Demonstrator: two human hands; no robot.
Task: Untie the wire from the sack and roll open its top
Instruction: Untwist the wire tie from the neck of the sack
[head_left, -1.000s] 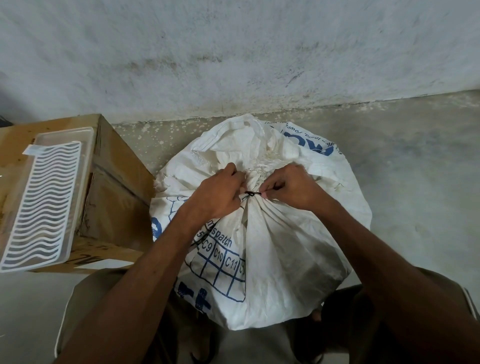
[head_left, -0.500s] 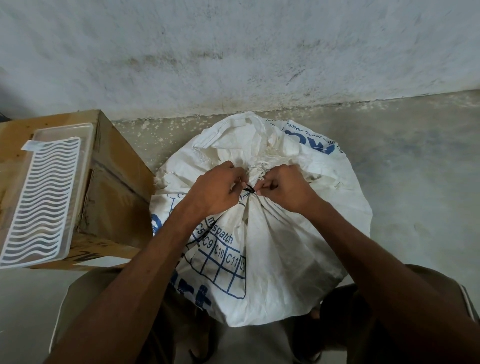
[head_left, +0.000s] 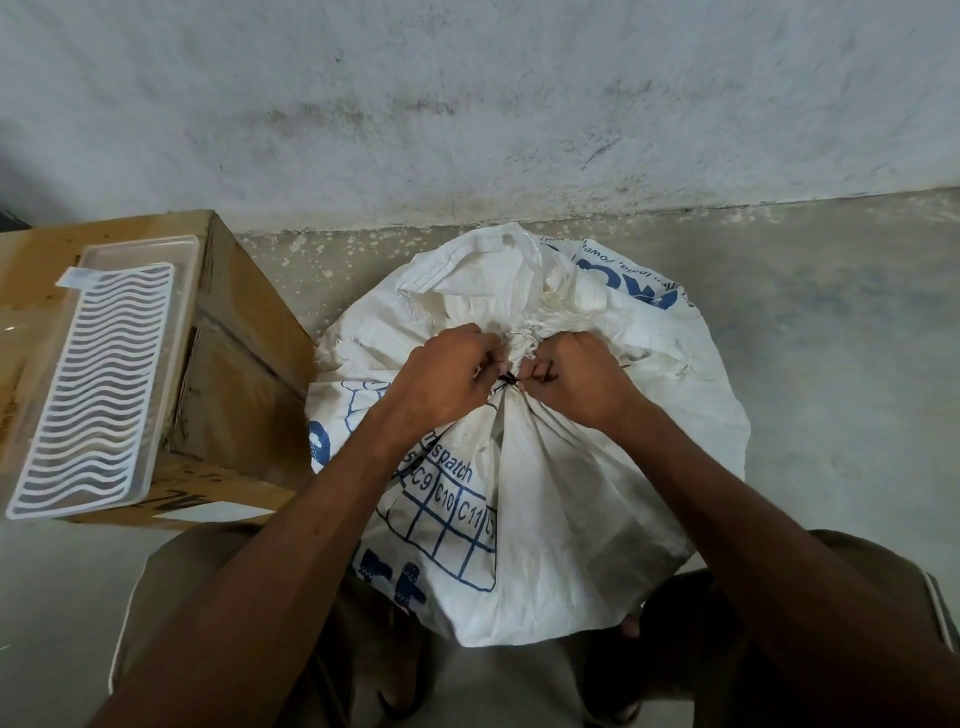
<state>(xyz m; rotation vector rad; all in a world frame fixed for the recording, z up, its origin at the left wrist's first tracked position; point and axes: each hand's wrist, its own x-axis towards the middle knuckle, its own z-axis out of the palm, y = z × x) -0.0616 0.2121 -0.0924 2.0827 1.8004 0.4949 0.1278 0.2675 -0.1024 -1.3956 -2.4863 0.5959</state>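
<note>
A white woven sack (head_left: 561, 493) with blue print stands on the floor between my knees. Its top is bunched into a neck, and a thin black wire (head_left: 508, 378) is twisted round that neck. My left hand (head_left: 441, 382) sits on the left of the neck with its fingers curled at the wire. My right hand (head_left: 576, 379) sits on the right, fingertips pinching the wire's end. The loose, frayed top of the sack spreads out behind both hands. Most of the wire is hidden by my fingers.
A cardboard box (head_left: 244, 374) stands close to the sack's left, with a clear plastic tray holding a white wavy rack (head_left: 98, 384) on top. A stained wall (head_left: 467, 104) runs behind. Bare concrete floor (head_left: 831, 338) lies to the right.
Both hands have drawn closer together at the sack's neck and shifted slightly away from me. The wire stays wound round the neck.
</note>
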